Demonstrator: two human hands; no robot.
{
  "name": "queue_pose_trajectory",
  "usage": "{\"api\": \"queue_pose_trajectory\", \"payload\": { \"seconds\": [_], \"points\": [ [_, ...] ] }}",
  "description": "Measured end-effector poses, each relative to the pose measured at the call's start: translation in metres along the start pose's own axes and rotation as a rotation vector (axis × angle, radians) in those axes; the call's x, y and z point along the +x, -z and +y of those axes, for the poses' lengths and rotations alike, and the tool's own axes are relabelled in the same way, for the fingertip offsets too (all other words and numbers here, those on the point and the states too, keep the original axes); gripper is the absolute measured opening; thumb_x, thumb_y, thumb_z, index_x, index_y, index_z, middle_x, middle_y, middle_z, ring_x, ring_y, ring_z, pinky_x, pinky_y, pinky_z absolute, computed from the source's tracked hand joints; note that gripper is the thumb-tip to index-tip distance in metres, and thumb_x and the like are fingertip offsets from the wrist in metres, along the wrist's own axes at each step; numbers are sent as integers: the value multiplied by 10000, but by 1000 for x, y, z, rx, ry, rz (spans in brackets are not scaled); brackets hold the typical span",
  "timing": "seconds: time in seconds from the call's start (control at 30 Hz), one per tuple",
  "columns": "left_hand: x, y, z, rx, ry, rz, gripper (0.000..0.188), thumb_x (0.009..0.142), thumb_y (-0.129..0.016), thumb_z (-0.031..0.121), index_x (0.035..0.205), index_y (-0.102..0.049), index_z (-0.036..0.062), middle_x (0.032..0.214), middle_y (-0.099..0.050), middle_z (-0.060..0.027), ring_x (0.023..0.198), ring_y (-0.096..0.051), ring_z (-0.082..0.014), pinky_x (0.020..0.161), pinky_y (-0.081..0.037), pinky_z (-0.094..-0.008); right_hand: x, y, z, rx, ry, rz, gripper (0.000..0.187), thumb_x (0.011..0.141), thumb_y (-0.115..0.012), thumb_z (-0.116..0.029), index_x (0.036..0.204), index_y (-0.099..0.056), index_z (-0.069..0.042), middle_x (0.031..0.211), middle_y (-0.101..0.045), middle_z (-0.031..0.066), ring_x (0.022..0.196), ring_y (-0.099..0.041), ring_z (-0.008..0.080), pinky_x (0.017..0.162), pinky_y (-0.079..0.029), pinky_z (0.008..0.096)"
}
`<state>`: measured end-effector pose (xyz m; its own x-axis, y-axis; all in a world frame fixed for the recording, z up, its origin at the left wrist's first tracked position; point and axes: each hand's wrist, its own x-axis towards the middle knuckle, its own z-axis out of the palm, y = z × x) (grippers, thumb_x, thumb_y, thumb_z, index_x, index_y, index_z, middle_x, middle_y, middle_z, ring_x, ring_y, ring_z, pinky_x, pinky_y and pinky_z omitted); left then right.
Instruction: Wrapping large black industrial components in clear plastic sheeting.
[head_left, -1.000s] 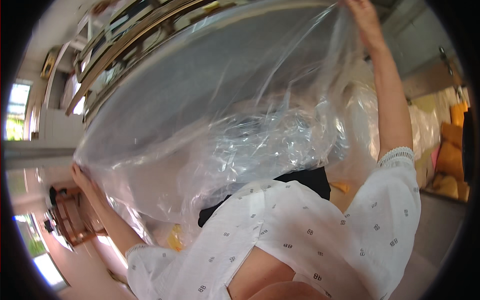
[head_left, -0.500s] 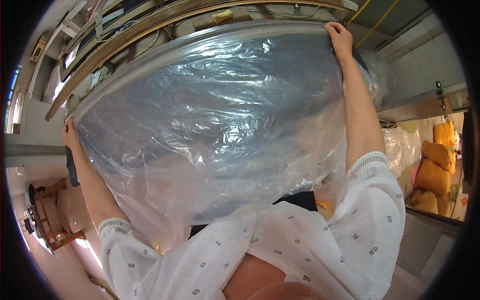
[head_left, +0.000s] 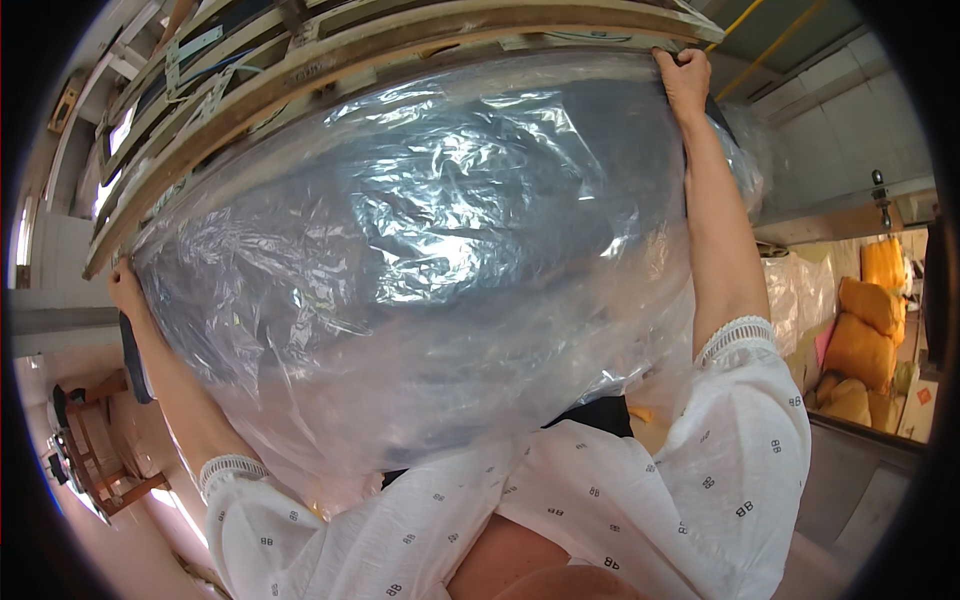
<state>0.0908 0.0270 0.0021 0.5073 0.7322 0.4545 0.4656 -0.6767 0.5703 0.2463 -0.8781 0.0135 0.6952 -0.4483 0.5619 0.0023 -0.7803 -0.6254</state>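
A wide sheet of clear plastic film (head_left: 430,240) spreads between my outstretched arms, wrinkled and shining, with dark material showing through it. My left hand (head_left: 125,287) is closed on the film's far left corner, close to the end of a long wooden bar (head_left: 330,72). At the far right, my right hand (head_left: 686,80) pinches the film's other corner between thumb and fingers. The film's far edge runs along just under the bar. Its near part hangs loosely against my white shirt.
Behind the bar lies a wooden slatted frame (head_left: 215,75) with metal plates. On the right are a metal clamp (head_left: 880,200) on a ledge and stacked orange-yellow bundles (head_left: 862,345). A brown wooden stand (head_left: 95,440) is at the lower left. Yellow cords (head_left: 770,45) hang at the upper right.
The wooden bar and frame now sit lower and nearer, covering the gap beyond the film's far edge. My left hand has shifted slightly left and nearer; the film's wrinkles have changed.
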Motion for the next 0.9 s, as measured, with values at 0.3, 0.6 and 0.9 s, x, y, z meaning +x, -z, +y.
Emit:
{"api": "queue_pose_trajectory", "payload": {
  "seconds": [0.3,0.6,0.9],
  "points": [
    [12,3,-30,-374,83,17,381,841,-516,311,1029,-621,-4,1001,-628,-123,925,-559,-216,833,-407,-317,12,-1,16,147,-67,44,378,717,-614,-379,811,-554,-17,969,-552,181,938,-512,323,836,-389,376],
    [4,66,-4,-199,-188,-11,354,813,-621,340,908,-636,-1,848,-613,-56,746,-525,-148,713,-424,-270,-6,70,-17,-432,121,-463,434,798,-529,-475,870,-620,-56,911,-605,111,885,-559,274,726,-406,339],
    [-66,166,119,668,-668,146,373,817,-594,297,1089,-591,42,1089,-595,-145,990,-560,-306,856,-422,-386,-95,157,-92,533,18,-999,201,868,-540,-251,763,-459,-100,718,-352,-85,689,-320,27,634,-293,194]
  ]
}}
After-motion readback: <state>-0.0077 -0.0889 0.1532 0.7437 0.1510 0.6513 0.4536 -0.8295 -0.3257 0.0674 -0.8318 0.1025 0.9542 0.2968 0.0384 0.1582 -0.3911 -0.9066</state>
